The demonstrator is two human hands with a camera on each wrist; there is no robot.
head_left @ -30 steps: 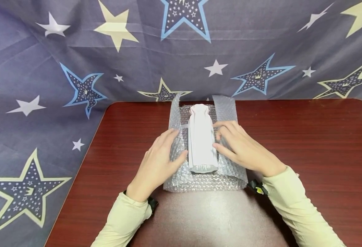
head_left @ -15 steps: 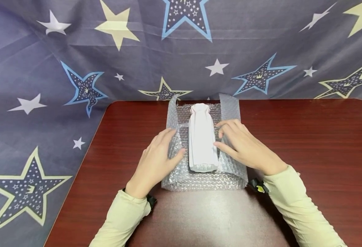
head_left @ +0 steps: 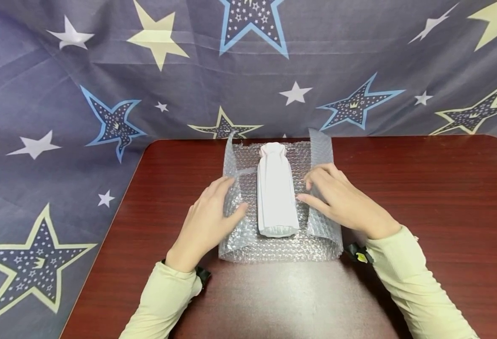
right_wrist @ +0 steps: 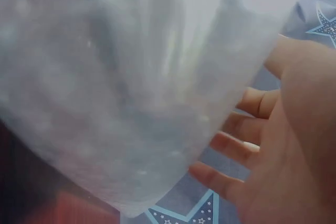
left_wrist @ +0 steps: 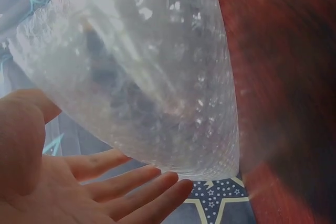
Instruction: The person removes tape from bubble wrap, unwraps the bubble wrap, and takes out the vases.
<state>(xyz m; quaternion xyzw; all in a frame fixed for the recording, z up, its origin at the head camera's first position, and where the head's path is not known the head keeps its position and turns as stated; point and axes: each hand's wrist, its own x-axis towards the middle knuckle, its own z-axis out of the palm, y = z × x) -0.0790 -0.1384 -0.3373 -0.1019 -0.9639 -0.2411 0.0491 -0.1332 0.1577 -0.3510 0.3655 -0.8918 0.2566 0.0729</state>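
Observation:
A white fluted vase [head_left: 277,193] with a narrow neck lies on a sheet of clear bubble wrap [head_left: 269,251], its neck toward the back. Both sides of the sheet curl upward beside it. At the left flap, my left hand [head_left: 204,216] has its fingers spread; in the left wrist view those fingers reach against the outside of the bubble wrap [left_wrist: 168,87]. My right hand [head_left: 343,200] is at the right flap, fingers slightly bent, fingertips against the plastic in the right wrist view. Neither hand touches the vase. Through the wrap, the wrist views show it only faintly.
The dark red wooden table [head_left: 422,188] extends to both sides of the sheet. Behind its far edge hangs a grey-blue cloth [head_left: 248,80] printed with stars, close to the wrap's back end.
Both hands have moved outward from the vase, the left one leftward and the right one rightward. The two flaps of bubble wrap now stand wider apart. The vase has stayed in place.

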